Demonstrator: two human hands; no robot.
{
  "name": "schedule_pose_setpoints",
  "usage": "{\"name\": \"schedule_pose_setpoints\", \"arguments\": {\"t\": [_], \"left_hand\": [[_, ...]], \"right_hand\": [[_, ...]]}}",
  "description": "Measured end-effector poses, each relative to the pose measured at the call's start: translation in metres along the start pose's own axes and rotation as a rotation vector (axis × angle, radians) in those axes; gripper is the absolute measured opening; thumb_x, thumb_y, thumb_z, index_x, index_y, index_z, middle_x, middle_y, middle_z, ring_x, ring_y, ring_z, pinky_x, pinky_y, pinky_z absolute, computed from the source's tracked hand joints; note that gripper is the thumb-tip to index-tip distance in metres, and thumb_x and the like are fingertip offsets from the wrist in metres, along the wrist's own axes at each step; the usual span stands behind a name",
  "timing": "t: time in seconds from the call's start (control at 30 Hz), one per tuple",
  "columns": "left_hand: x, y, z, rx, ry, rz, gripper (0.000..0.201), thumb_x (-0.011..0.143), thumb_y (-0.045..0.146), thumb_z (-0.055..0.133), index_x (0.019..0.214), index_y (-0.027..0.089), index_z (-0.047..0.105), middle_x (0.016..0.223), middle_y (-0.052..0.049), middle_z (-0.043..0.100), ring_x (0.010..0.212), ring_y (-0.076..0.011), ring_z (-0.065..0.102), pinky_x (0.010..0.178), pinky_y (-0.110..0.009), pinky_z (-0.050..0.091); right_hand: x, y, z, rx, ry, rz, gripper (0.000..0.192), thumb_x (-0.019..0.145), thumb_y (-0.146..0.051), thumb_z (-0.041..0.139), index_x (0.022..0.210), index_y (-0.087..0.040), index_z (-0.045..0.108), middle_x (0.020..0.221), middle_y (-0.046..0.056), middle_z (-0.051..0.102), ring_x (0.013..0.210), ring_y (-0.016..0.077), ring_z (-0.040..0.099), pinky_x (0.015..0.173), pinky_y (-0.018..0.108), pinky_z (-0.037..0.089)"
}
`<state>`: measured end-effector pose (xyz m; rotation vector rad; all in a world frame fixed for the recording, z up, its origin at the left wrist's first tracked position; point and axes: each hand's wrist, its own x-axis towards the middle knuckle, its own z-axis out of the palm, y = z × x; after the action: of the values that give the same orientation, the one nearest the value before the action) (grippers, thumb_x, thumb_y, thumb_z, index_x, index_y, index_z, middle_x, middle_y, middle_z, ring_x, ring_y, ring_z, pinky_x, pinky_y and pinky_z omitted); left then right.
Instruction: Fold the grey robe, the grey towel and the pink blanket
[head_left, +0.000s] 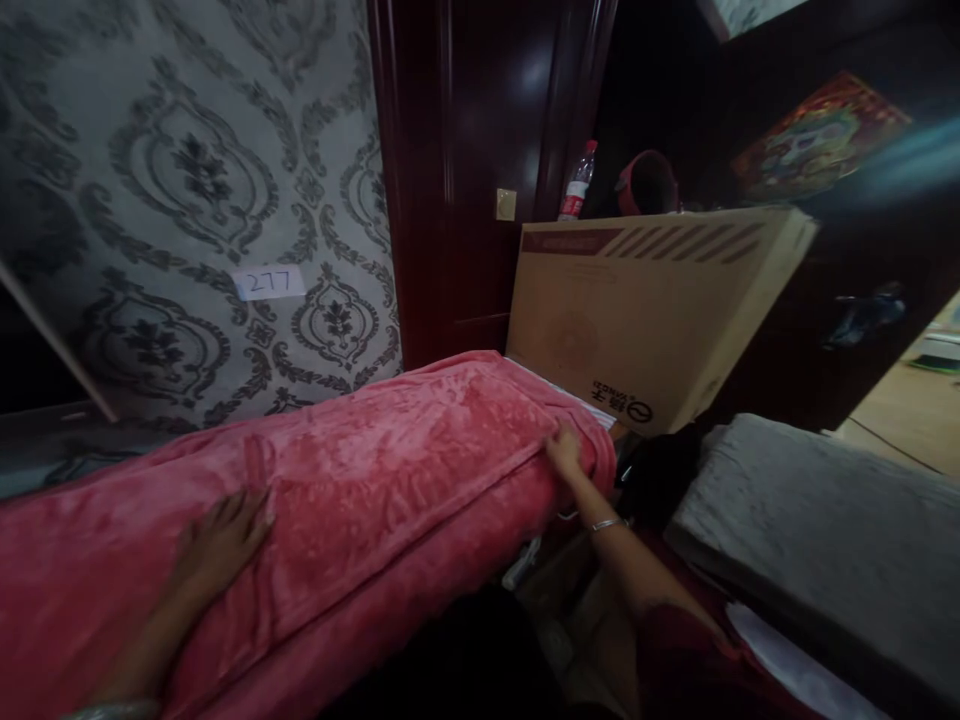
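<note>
A pink plush blanket [390,450] lies over a long raised surface, with folds and a seam running along its near side. My left hand [225,535] rests flat on it at the left, fingers spread, beside a raised crease. Toward the right end, my right hand [564,450] is closed on the blanket's edge, its fingers bent into the cloth. A bit of striped white material [592,408] shows from under the blanket's far right corner.
A large cardboard box [622,310] leans behind the blanket's right end. Behind it stand a plastic bottle [577,185] and a red round-rimmed object [649,182]. A grey cushioned seat [825,530] is at the right. Patterned wallpaper [202,180] bears a paper marked 277 [270,282].
</note>
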<state>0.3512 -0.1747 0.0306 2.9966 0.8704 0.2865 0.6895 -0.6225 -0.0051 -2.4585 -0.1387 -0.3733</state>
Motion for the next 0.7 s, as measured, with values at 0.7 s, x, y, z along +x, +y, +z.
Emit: {"name": "schedule_pose_setpoints", "arguments": {"t": [0.7], "left_hand": [[-0.010,0.006,0.008,0.075,-0.051,-0.040,0.064,0.096,0.045,0.031,0.155,0.019,0.036,0.163,-0.011,0.028,0.149,-0.0405,0.023,0.115,-0.062,0.023]], "right_hand": [[0.059,0.051,-0.002,-0.170,-0.001,0.208,0.039,0.090,-0.025,0.049,0.117,-0.004,0.070,0.105,0.025,0.071,0.098,0.0324,0.069,0.077,0.035,0.051]]}}
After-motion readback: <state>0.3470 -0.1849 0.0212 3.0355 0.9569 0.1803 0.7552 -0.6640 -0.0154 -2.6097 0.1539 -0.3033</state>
